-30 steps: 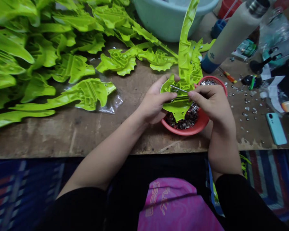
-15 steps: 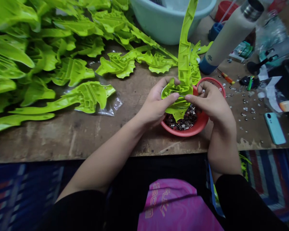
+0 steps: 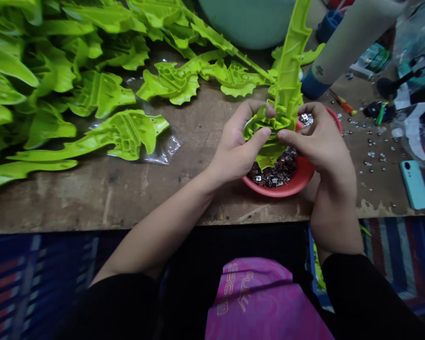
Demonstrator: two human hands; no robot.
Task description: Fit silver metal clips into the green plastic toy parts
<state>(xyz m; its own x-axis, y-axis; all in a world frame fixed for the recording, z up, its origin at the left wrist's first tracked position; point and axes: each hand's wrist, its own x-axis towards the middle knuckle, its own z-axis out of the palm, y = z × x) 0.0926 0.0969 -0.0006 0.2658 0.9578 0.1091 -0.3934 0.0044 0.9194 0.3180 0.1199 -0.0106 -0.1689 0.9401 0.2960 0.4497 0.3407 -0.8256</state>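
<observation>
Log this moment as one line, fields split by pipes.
left hand: holding lime-green moulded plastic part | right hand: close at the part, grip unclear | beneath part: round red bowl, small shiny pieces inside

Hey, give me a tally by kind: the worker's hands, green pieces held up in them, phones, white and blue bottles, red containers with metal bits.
Hands, left and right: 2
Held green piece: 1
Phone: 1
Bottle: 1
Red containers with metal bits, large and small: 2
Total: 7

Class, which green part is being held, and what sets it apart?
The green part gripped in the left hand, over the red bowl; the others in view lie outside both hands.
</observation>
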